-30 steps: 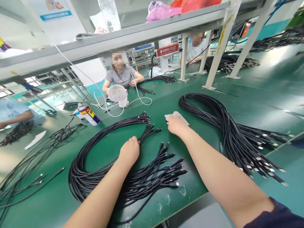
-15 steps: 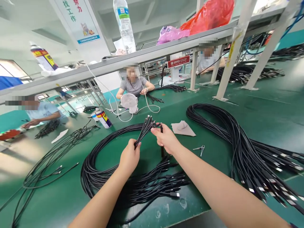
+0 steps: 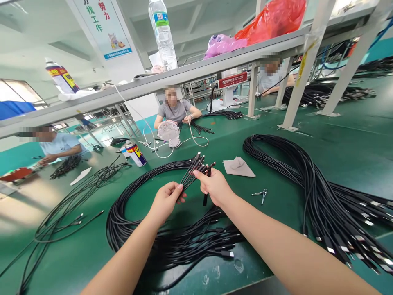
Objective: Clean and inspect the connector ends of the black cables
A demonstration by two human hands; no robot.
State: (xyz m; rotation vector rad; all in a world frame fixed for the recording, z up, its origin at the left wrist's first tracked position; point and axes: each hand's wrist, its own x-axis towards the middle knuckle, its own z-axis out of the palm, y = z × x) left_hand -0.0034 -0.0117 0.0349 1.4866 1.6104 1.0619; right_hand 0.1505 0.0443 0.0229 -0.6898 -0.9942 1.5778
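Observation:
My left hand (image 3: 168, 201) is closed around a bunch of black cables (image 3: 188, 180), just below their metal-tipped connectors, which fan out up and to the right. My right hand (image 3: 215, 185) grips a short, dark strip (image 3: 205, 199), whose lower end hangs below the fingers; I cannot tell its exact kind. The right index finger reaches to the connectors at the bunch's end. Beneath both hands a large coil of black cables (image 3: 118, 213) lies on the green table (image 3: 264, 229), its connector ends gathered near the front edge.
To the right lies a looped cable bundle (image 3: 294, 164), with tweezers-like metal pieces (image 3: 261, 195) and a grey cloth (image 3: 239, 167) beside it. Loose cables (image 3: 58, 209) spread leftward. A spray can (image 3: 136, 153) and small fan (image 3: 168, 132) stand beyond, below a shelf (image 3: 196, 69). Co-workers sit across.
The left hand's fingers have shifted on the bunch, and the connectors have spread out more. The right hand has moved slightly down, and its strip now tilts. The camera view has shifted a little.

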